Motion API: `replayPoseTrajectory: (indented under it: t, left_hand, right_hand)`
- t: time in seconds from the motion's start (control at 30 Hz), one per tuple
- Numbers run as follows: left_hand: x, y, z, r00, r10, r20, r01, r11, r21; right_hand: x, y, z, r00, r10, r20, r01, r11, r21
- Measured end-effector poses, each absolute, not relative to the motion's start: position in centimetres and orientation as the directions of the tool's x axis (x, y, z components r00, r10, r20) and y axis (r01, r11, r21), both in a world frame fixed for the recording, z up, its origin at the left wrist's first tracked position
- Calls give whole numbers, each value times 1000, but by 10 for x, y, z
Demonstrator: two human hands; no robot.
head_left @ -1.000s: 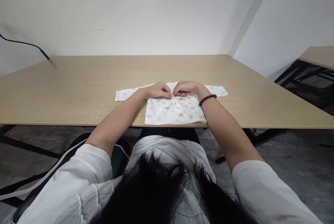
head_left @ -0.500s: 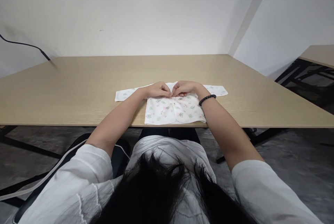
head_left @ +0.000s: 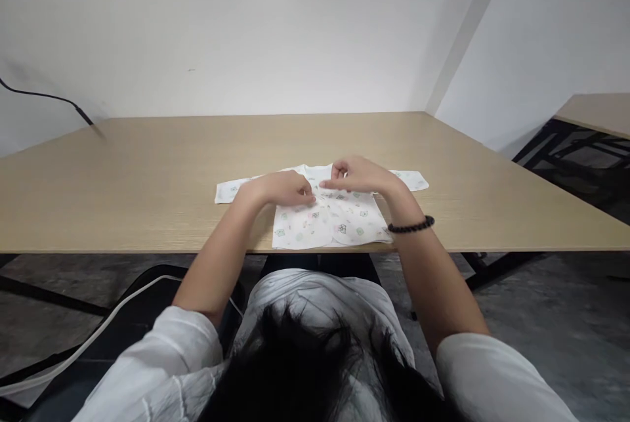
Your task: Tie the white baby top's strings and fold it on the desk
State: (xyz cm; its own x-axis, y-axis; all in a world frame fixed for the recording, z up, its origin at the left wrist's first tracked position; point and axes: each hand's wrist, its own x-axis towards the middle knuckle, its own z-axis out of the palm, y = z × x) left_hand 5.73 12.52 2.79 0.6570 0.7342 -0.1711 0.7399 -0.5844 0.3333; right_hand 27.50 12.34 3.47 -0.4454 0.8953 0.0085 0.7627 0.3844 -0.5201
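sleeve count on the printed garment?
2. Left sleeve lies on the table, left of the left hand; right sleeve lies right of the right hand. Arms partly cover both.

Matt Cloth Over Wood Grain

From where I stand, the printed garment [head_left: 310,230] looks like soft, matt cloth. The tabletop [head_left: 152,172] under it shows smooth wood grain with a dull sheen. The wall [head_left: 270,48] is smooth and matt, the bracelet [head_left: 412,228] glossy beads. The floor [head_left: 536,317] resembles rough concrete, though it's too dim to be sure.
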Motion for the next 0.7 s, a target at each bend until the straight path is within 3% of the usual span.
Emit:
replayPoseTrajectory:
  t: [0.13,0.2,0.33,0.5,0.7]
  left_hand:
    - [71,68,9,533,839,112,807,-544,230]
    - [82,53,-5,470,867,167,827,-498,260]
    - [100,54,-23,386,902,196,860,-428,277]
    - [112,63,-31,333,913,235,871,-394,295]
    - [109,69,-45,320,897,304,805,-427,412]
  right_hand:
    - [255,86,9,-295,953,65,909,301,-289]
    - [248,77,-7,-206,971,121,933,232,-275]
    - [250,71,-27,-117,972,205,878,197,-435]
    - [263,68,-40,-38,967,253,688,209,-695]
    - [266,68,-50,-9,970,244,567,206,-798]
